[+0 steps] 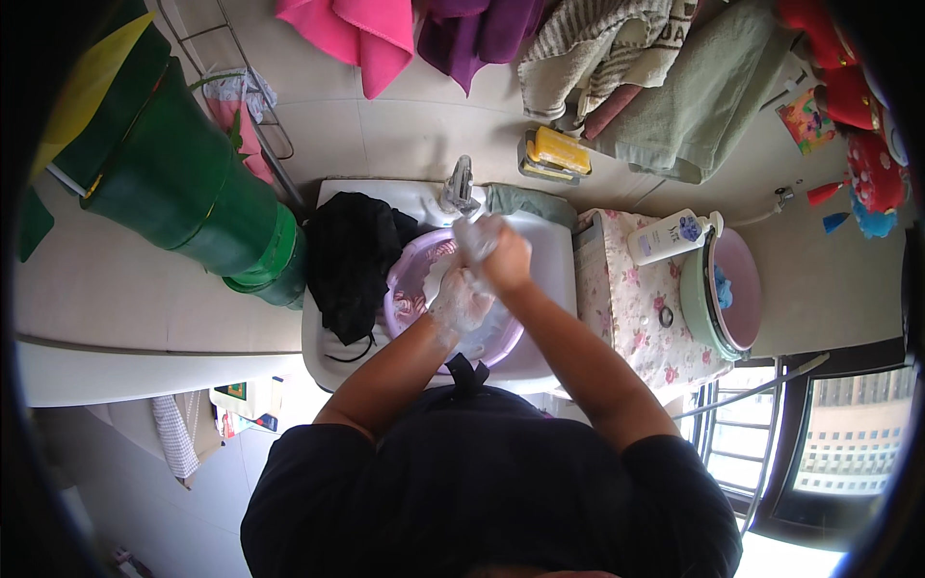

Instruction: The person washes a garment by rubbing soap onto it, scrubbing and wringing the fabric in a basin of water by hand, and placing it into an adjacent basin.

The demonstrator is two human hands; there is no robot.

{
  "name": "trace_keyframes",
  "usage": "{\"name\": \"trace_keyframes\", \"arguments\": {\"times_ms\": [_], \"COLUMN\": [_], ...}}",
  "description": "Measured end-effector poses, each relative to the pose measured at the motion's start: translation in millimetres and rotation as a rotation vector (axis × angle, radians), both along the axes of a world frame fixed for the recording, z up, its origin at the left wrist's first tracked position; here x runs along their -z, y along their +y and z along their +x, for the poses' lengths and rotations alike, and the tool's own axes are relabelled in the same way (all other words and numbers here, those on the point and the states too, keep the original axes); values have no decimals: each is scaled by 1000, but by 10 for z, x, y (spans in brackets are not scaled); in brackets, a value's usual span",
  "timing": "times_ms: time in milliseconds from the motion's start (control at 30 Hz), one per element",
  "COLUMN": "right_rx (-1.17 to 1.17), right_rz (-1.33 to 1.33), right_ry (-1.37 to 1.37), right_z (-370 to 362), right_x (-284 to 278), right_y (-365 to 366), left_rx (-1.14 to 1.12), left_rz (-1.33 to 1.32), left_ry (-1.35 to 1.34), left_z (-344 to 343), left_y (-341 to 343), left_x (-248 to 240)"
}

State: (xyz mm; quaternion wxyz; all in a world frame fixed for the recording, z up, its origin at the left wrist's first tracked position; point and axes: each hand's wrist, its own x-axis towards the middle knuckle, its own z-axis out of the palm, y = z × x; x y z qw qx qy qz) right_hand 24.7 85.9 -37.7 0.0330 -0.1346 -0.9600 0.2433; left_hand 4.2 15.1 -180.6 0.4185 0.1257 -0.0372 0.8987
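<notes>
Both hands meet over a lilac plastic basin (509,349) standing in the white sink (551,265). My right hand (509,260), wet with foam, is closed around a whitish, sudsy bundle that looks like wet cloth (474,234). Just below and to its left, my left hand (464,299) is coated in suds up to the wrist, its fingers curled; what lies in them is hidden by foam. Red-and-white striped cloth (409,304) lies in the basin beside soapy water. Behind the hands rises a metal faucet (460,185).
Black fabric (352,255) is heaped on the sink's left side. A grey-green cloth (530,205) lies along the back rim. To the right, a flower-patterned cover (631,308) carries a white bottle (665,239) and stacked basins (740,289). Yellow soap (559,149) sits on a wall holder; towels (708,91) hang above.
</notes>
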Motion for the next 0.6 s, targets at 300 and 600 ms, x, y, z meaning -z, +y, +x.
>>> {"name": "trace_keyframes", "arguments": {"times_ms": [300,600], "right_rx": [-149,285], "right_rz": [57,-1795], "right_ry": [305,180], "right_z": [61,310], "right_x": [258,614], "right_y": [-67,435], "left_rx": [-183,-11], "left_rz": [-42,-451], "left_ry": [-143,-260], "left_z": [57,-182], "left_y": [153,-321], "left_x": [554,-881]}}
